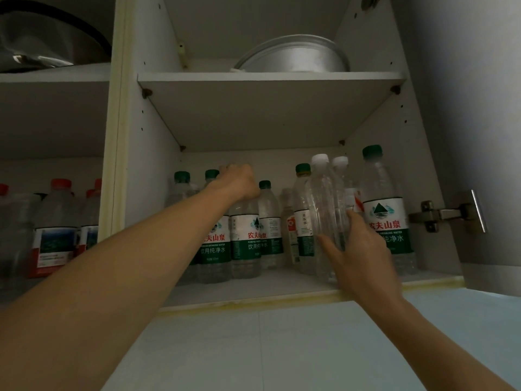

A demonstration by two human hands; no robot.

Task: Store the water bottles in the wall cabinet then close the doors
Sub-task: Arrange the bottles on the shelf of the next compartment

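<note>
— Over on the far left, what have you got?

— Your neighbouring compartment already holds red-capped bottles (57,221) standing upright. Above them sits a dark pan (50,40).

— And your left hand?

— Your left hand (239,183) is curled over the top of a green-labelled bottle (244,238) in the front row of the lower shelf (253,283); its cap is hidden under your fingers. More green-capped bottles (181,190) stand just beside and behind it.

— Further right?

— Your right hand (358,249) holds a clear bottle with a white cap (324,210), thumb and fingers spread round its lower body. It leans slightly, and you can't tell whether its base is resting on the shelf. A tall green-capped bottle (386,210) stands just beside it, near the hinge (439,215).

— So how far along are you?

— Most bottles look stored. I'd judge these two still need settling and releasing; then both doors remain to be closed. The open right door (479,136) is at the edge.
</note>
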